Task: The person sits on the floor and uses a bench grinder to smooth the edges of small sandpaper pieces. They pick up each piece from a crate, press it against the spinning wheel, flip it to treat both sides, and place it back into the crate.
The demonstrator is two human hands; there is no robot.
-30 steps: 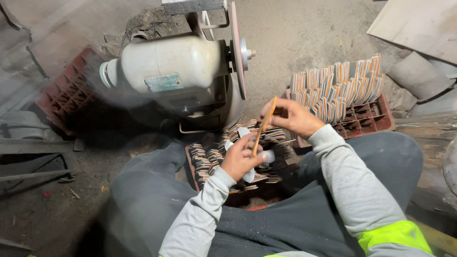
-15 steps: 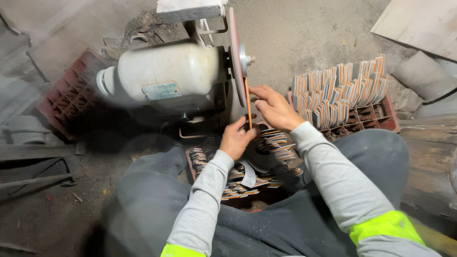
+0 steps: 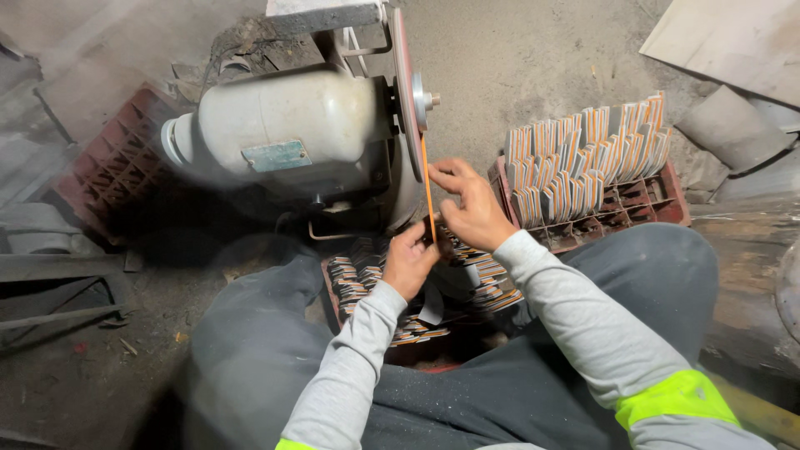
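A thin orange-edged flat piece stands upright against the face of the grinding wheel of a pale grey motor grinder. My left hand grips the piece's lower end. My right hand pinches it from the right, fingers pressed against its side. Below my hands, between my knees, a red crate holds several similar striped pieces lying loose.
A second red crate at the right holds several striped pieces standing on edge in rows. An empty red crate lies at the left. Grey boards and a pipe lie at the upper right. The floor is dusty concrete.
Both hands have lifted the orange-edged piece from above the lap crate up to the grinding wheel, turning it upright against the wheel's face.
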